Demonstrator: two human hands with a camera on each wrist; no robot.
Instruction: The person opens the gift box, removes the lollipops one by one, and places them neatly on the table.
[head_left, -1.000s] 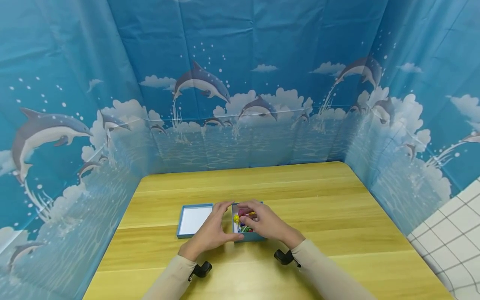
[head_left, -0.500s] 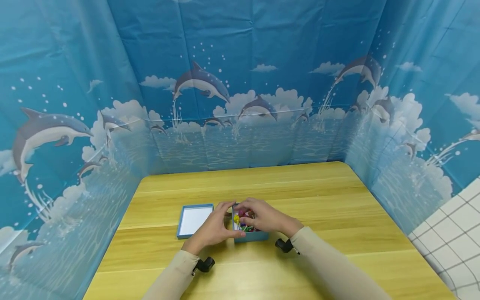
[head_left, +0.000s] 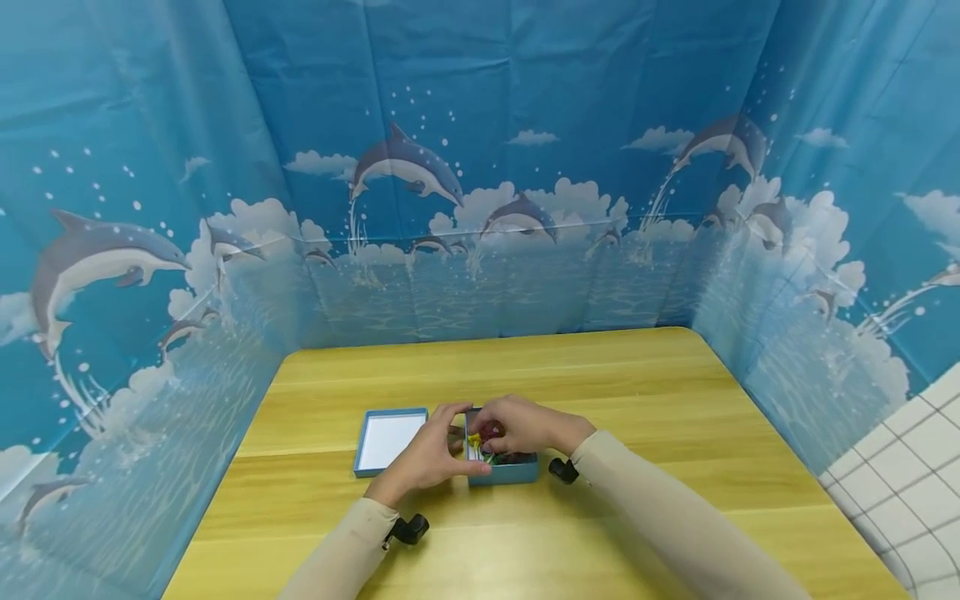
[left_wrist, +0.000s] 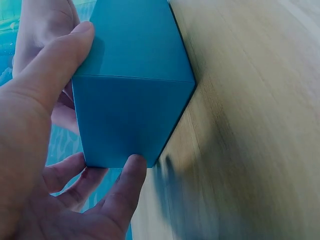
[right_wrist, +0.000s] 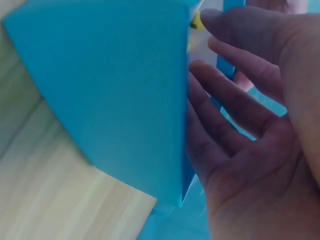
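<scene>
Wooden table [head_left: 637, 392] with blue box [head_left: 517, 472] and lid [head_left: 390, 439] side by side.

On the tabletop [head_left: 600, 392], low in the frame's centre, the box [head_left: 510, 475] sits just right of the lid [head_left: 390, 440]; small pieces [head_left: 480, 446] lie inside the box.

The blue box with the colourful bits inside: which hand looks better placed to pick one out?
Probably the right hand: its fingers curl over the open top of the blue box, above the colourful pieces. The left hand grips the box's outer wall, steadying it.
</scene>
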